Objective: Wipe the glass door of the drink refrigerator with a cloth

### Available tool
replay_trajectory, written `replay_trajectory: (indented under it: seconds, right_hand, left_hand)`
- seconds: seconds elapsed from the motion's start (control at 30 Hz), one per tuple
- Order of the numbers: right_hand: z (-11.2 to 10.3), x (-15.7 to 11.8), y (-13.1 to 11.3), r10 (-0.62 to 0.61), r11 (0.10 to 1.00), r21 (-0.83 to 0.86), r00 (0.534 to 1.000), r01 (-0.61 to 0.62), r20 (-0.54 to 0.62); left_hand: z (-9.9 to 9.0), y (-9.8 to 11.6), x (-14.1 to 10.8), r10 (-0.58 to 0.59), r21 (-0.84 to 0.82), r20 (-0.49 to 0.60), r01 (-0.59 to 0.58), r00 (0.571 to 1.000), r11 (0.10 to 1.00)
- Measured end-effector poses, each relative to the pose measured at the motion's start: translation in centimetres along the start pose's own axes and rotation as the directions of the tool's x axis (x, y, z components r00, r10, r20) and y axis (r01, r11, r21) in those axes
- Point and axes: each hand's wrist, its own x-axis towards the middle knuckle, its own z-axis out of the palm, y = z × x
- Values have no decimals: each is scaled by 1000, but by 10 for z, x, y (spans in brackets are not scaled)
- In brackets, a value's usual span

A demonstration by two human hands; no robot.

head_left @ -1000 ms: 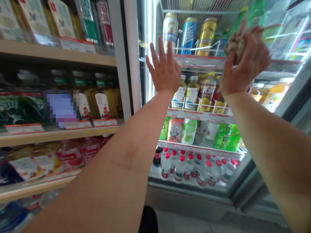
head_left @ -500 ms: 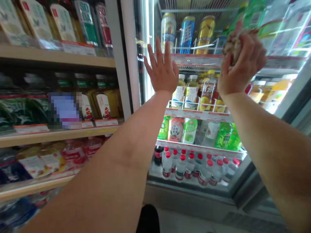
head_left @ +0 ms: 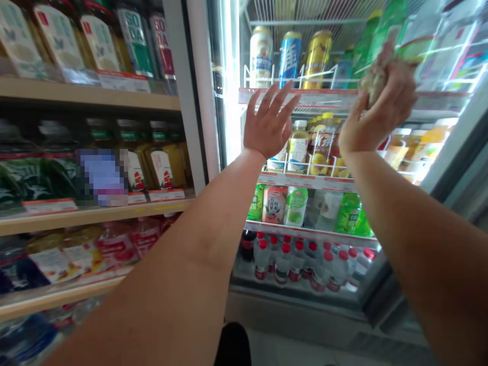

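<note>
My left hand (head_left: 270,121) is raised in front of the lit cooler, fingers spread and slightly bent, holding nothing. It is nearest to the top shelf edge, below a blue can (head_left: 290,57) and a white can (head_left: 261,56). On the right, my right hand (head_left: 383,109) is closed around a crumpled beige cloth (head_left: 374,84), in front of the upper shelf. A gold can (head_left: 317,58) stands between the two hands, farther back. Behind and below the hands are tea bottles (head_left: 298,147) on the second shelf.
Wooden shelves (head_left: 95,99) with bottles line the left side, beside a grey upright frame (head_left: 186,101). Lower in the cooler are green drink bottles (head_left: 348,212) and several red-capped water bottles (head_left: 282,264). The cooler's frame edge (head_left: 396,274) slopes at the right.
My left hand has shifted slightly right and down, and its fingers have tilted right and bent. My right hand, still holding the cloth, has moved slightly and turned.
</note>
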Motion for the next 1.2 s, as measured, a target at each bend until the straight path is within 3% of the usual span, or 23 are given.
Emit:
replay_trajectory:
  seconds: [0.07,0.13,0.2,0.3,0.37,0.43,0.5,0.53,0.57,0.6,0.63,0.73,0.77,0.8,0.87,0.97,1.0,1.03,1.13,1.2]
  right_hand:
    - [-4,-5,-1,-156,988,6,980,157,125]
    - [-8,-10,-4,-336,940,37,903,338,268]
    - [-11,-12,-6,-388,918,39,871,395,303]
    - [-10,-14,-7,-223,973,-41,967,229,121]
    - [-9,-19,-6,-203,976,-66,978,205,44]
    - [-10,-29,-3,-379,922,-28,916,385,132]
    - [-13,-40,1,-573,813,82,770,576,281]
    - [-15,-44,4,-618,779,129,714,614,330]
    - [-17,-45,7,-627,770,156,688,619,365]
    - [-19,-45,10,-610,783,158,694,601,382]
    - [-21,-42,13,-571,813,138,729,565,378]
    - [-27,-27,23,-327,942,-11,927,334,184]
    - [-29,-23,26,-236,969,-51,966,242,101]
    - [-32,-20,29,-181,980,-73,982,185,52]
    - [-38,-19,35,-220,971,-69,969,229,111]
    - [-46,-21,42,-395,907,-4,856,420,335]
    - [-48,-21,45,-403,902,-10,847,433,347]
    - [-49,-21,49,-376,912,-36,869,408,321]
    - [-52,-18,59,-191,971,-130,977,202,93]
    - [-54,-22,64,-143,978,-146,988,149,54]
  left_hand:
    - [-1,1,0,-18,-7,0,18,1000,1000]
    - [-2,2,0,-25,-15,-8,25,1000,1000]
    - [-3,3,0,-33,1,-3,33,999,999]
    - [-1,3,-1,-45,18,-1,45,999,999]
    - [2,1,-1,-57,7,-32,57,998,998]
    - [5,-1,0,-93,14,-71,95,993,995]
    - [7,-1,0,-125,39,-91,129,988,991]
    - [7,-1,0,-133,49,-96,138,986,989]
    - [6,0,-1,-135,56,-98,141,986,988]
    - [5,0,-1,-135,63,-98,141,986,988]
    - [4,1,-1,-133,74,-98,141,986,987]
    - [2,2,-1,-136,122,-91,147,986,982]
    - [2,2,-1,-136,136,-88,147,987,980]
    - [3,1,-1,-133,141,-90,144,987,979]
    - [5,-1,-1,-111,131,-114,126,987,983]
    - [8,-3,-2,-66,110,-169,86,983,990]
    - [9,-3,-2,-60,111,-180,81,982,990]
    - [9,-3,-2,-60,118,-184,82,981,990]
    - [7,-2,-2,-70,133,-170,94,983,987]
    - [5,-1,-1,-88,126,-148,107,985,986]
